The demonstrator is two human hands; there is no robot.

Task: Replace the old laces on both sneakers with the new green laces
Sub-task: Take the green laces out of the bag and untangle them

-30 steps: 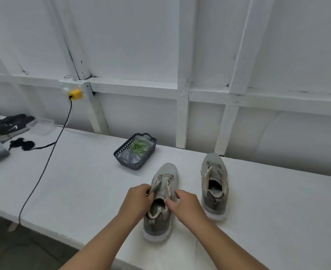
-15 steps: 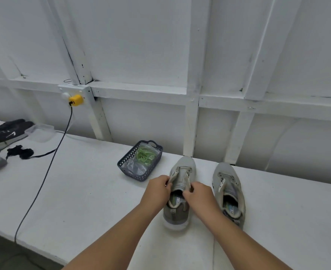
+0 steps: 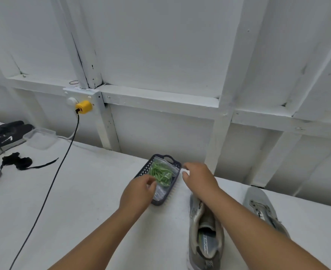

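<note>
Two grey sneakers stand on the white table: the left sneaker (image 3: pixel 204 238) lies under my right forearm, the right sneaker (image 3: pixel 263 209) is further right. A dark plastic basket (image 3: pixel 170 193) holds a clear bag of green laces (image 3: pixel 160 174). My left hand (image 3: pixel 139 191) is at the basket's near left side, fingers curled at the bag's edge; whether it pinches the bag is unclear. My right hand (image 3: pixel 197 178) hovers just right of the basket, fingers relaxed and holding nothing.
A black cable (image 3: pixel 49 184) runs from a yellow plug (image 3: pixel 83 107) on the wall across the table's left part. Black shoes (image 3: pixel 3 136), a clear lid (image 3: pixel 40 137) and a black lace bundle (image 3: pixel 19 162) lie far left. The wall stands close behind the basket.
Both hands have left the left sneaker and moved up and left to the basket with the green laces. The view has shifted, so the sneakers sit lower right.
</note>
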